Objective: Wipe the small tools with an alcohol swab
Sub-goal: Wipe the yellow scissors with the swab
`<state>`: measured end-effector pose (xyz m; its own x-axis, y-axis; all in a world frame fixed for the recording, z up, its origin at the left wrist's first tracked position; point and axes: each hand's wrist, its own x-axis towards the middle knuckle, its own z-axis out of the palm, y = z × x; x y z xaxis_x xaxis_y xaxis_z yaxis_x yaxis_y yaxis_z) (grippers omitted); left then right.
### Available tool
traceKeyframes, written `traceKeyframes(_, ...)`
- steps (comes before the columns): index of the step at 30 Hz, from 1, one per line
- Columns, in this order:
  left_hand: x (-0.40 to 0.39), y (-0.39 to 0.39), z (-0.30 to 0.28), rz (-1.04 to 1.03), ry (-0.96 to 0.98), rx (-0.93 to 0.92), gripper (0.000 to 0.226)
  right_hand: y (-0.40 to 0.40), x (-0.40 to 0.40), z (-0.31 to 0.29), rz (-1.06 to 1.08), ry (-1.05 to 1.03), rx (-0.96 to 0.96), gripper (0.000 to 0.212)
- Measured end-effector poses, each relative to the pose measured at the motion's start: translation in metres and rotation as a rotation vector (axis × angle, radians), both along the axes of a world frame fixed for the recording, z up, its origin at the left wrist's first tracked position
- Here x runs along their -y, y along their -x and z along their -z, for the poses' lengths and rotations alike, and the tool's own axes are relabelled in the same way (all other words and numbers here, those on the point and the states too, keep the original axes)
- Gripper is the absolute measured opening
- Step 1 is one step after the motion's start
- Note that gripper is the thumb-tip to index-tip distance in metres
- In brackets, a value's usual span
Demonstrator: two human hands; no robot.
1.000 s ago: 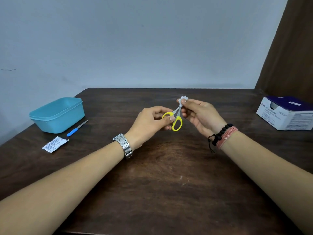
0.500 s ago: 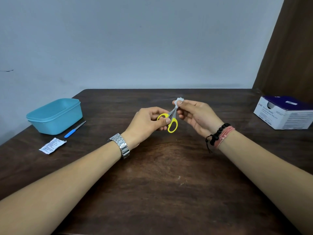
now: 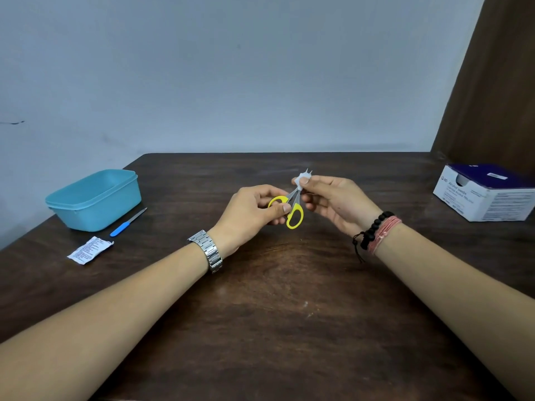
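Small scissors (image 3: pixel 294 213) with yellow handles are held above the middle of the table, blades pointing up and away. My left hand (image 3: pixel 249 214) grips the scissors by the handle loops. My right hand (image 3: pixel 335 202) pinches a white alcohol swab (image 3: pixel 302 179) round the blades; two blade tips stick out just above the swab. A blue-handled nail file (image 3: pixel 127 223) lies on the table at the left, beside the tub.
A teal plastic tub (image 3: pixel 95 198) stands at the left. A torn white swab packet (image 3: pixel 89 250) lies in front of it. A white and purple box of swabs (image 3: pixel 486 192) sits at the right edge. The dark wooden table (image 3: pixel 275 314) stands against a wall.
The swab in my right hand has slid a little down the blades, so the blade tips now show above it. My left hand keeps its hold on the handles.
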<state>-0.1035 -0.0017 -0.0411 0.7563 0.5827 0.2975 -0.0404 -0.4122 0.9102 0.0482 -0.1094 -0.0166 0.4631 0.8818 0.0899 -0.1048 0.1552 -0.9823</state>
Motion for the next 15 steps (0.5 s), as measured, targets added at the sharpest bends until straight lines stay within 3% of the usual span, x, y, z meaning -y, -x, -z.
traceKeyframes(15,0.0003,-0.0015,-0.0012,-0.001,-0.009,0.014,0.019,-0.0036,-0.0013,-0.0022,0.055,-0.043,-0.010,0.010)
